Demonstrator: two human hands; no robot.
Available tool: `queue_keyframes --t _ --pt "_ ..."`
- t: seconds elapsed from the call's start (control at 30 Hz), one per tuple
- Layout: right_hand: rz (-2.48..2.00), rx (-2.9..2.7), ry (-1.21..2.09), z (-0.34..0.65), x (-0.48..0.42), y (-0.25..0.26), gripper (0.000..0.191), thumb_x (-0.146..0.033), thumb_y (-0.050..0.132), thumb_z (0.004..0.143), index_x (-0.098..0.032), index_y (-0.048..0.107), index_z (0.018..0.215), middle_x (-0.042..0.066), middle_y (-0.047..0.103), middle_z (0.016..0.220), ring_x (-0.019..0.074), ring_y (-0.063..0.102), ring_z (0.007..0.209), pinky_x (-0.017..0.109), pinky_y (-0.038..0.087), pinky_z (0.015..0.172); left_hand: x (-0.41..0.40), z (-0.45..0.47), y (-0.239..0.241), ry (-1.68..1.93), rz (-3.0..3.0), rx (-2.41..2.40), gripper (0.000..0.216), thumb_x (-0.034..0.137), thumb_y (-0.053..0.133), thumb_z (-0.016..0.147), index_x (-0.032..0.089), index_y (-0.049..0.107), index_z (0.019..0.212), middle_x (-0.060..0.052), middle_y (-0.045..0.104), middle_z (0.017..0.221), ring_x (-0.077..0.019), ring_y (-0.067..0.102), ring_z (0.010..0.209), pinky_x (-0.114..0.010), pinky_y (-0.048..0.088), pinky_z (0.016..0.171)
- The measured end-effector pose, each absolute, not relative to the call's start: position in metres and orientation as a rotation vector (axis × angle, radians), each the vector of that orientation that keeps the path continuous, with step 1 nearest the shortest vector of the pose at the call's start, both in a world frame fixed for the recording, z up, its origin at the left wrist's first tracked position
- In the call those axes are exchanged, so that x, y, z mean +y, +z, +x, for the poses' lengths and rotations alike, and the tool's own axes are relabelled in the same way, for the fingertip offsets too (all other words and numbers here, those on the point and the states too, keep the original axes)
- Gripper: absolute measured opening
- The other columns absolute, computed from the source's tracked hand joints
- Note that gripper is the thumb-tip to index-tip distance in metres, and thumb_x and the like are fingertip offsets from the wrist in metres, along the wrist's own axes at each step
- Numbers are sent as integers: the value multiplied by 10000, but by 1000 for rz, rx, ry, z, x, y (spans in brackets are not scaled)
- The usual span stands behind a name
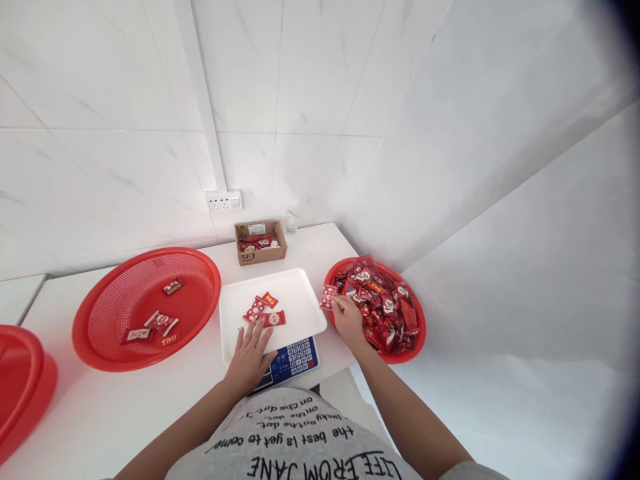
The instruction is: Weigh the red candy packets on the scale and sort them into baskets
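My right hand (349, 321) pinches a small red candy packet (327, 297) with white dots, at the left rim of a red basket (423, 333) heaped with wrapped candies (385, 303). On the front edge of a white tray (305, 293) rests my left hand (249, 360), fingers spread. Its fingertips reach the red wrapped candies (273, 318) lying in the middle of the tray. Under the tray sits a blue scale with a keypad (301, 357), its display partly covered by my left hand.
To the left stands a red mesh basket (103, 307) holding several candies. Another red basket (25, 393) is cut off at the left edge. A cardboard box (263, 255) of packets and a clear plastic bottle (291, 223) stand by the wall, below a socket (223, 201).
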State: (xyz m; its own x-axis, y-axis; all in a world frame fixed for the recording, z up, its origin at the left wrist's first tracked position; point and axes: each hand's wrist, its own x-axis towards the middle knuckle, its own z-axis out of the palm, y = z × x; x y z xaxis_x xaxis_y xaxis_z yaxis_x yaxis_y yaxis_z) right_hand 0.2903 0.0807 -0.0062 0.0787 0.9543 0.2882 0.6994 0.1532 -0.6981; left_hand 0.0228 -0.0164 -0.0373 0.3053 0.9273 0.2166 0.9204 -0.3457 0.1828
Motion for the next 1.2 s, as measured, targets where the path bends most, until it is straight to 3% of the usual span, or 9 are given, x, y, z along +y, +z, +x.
queue_keyframes --t 0.1,0.3,0.47,0.97,1.1,1.2 --pt "-1569 -1765 621 260 86 -12 284 -262 424 813 -180 681 903 80 648 933 192 578 906 355 443 873 -11 22 -35 452 2521 1798 507 453 358 870 231 383 1326 -89 343 1416 -285 259 1314 -509 263 1031" --pt "-1601 -1955 881 217 89 -24 384 -231 521 764 -146 593 1132 115 573 1089 194 566 980 313 433 897 12 21 -25 407 2474 1833 507 449 359 868 226 395 1321 -92 314 1431 -298 229 1324 -514 241 1038" --pt "-1513 -2052 936 204 89 -24 410 -218 511 773 -173 564 1176 112 492 1223 200 515 1090 308 387 962 30 24 -25 291 2423 1831 486 442 379 862 223 439 1291 -90 346 1415 -302 238 1320 -534 213 1040" --pt "-1508 -2064 938 200 85 -25 489 -221 518 756 -205 497 1244 101 414 1317 217 411 1204 370 346 1006 39 28 -38 330 2402 1872 481 425 382 863 228 430 1299 -95 347 1414 -282 228 1327 -514 223 1040" --pt "-1435 -2091 949 200 82 -24 472 -198 511 759 -220 509 1231 92 453 1286 197 466 1142 355 377 979 41 30 -32 355 2377 1848 465 401 407 857 216 449 1282 -112 362 1402 -299 235 1322 -540 233 1028" --pt "-1425 -2038 906 207 78 -18 436 -229 504 774 -223 525 1210 101 463 1276 178 551 991 342 445 892 43 39 7 458 2304 1756 437 388 400 860 190 490 1239 -131 395 1376 -308 269 1306 -552 258 1015"
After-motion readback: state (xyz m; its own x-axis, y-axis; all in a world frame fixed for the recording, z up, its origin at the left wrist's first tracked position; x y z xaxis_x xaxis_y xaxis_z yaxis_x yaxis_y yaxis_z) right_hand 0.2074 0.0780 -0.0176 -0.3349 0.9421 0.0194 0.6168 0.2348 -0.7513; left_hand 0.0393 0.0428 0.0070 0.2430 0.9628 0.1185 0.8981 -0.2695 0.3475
